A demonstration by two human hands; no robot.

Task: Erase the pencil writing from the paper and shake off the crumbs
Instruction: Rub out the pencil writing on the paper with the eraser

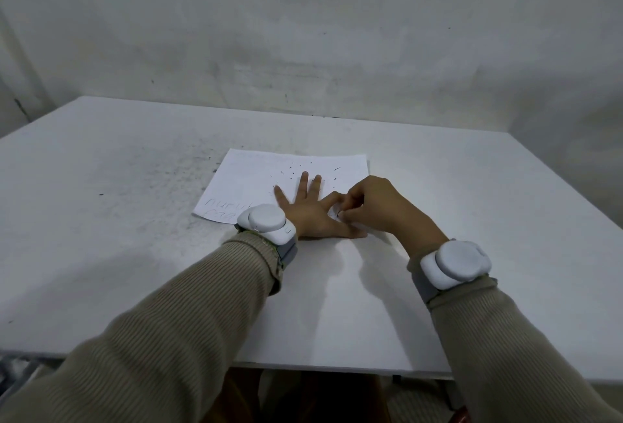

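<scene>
One view only: wide-angle head cam, looks forward and down across table (438, 193) toward wall (303, 35). Close range; paper (256, 173) near frame centre, sleeves (175, 314) enter from bottom corners.

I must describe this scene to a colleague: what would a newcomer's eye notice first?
The left hand lies flat, fingers spread, on the paper on the white table. The right hand pinches what seems an eraser against the sheet. Dark crumbs dot the paper beyond the fingers.

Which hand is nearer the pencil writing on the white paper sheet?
Left. Left hand lies flat just right of the pencil writing; right hand, pinching a small white eraser, sits farther right.
</scene>
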